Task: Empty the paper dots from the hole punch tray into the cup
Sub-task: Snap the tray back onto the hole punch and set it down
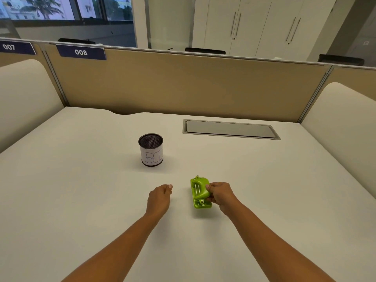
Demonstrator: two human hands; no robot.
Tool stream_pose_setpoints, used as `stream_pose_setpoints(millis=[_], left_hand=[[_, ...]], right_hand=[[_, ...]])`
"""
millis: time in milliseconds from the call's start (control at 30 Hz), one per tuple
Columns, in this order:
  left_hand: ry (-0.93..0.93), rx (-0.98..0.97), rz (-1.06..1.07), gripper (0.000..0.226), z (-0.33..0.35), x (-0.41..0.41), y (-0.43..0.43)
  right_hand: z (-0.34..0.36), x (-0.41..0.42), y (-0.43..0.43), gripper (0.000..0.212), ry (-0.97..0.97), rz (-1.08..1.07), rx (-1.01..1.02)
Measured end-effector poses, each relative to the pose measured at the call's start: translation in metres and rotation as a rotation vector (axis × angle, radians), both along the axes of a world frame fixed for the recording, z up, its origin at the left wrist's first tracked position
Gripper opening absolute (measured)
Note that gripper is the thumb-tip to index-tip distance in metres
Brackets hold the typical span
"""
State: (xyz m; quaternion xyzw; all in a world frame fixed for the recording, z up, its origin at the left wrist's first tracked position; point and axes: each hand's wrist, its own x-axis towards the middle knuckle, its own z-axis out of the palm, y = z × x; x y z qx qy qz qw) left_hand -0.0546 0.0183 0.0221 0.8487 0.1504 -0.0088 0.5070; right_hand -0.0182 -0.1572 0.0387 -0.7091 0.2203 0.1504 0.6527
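Note:
A lime-green hole punch (199, 192) lies on the white desk, a little right of centre. My right hand (220, 195) grips it from its right side, thumb on the top lever. A black mesh cup (151, 150) wrapped in white paper with handwritten letters stands upright further back and to the left, apart from both hands. My left hand (159, 197) hovers left of the punch with its fingers loosely curled and nothing in it. The punch's tray and any paper dots are hidden from view.
A grey cable hatch (231, 130) is set flush in the desk at the back right. A tan partition (183, 84) closes the far edge, and rounded cream dividers (22, 94) stand at both sides.

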Motion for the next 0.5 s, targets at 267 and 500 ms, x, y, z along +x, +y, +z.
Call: stream_pose_setpoints(millis=[267,500], left_hand=[[0.022,0.115,-0.077,0.038,-0.012,-0.002,-0.001],[0.02,0.139,-0.082,0.038,-0.015,-0.002,-0.001]], right_hand=[[-0.012,0.004,-0.011,0.036,0.069,-0.086,-0.006],[-0.016,0.005,-0.014,0.035,0.073,-0.122,0.025]])
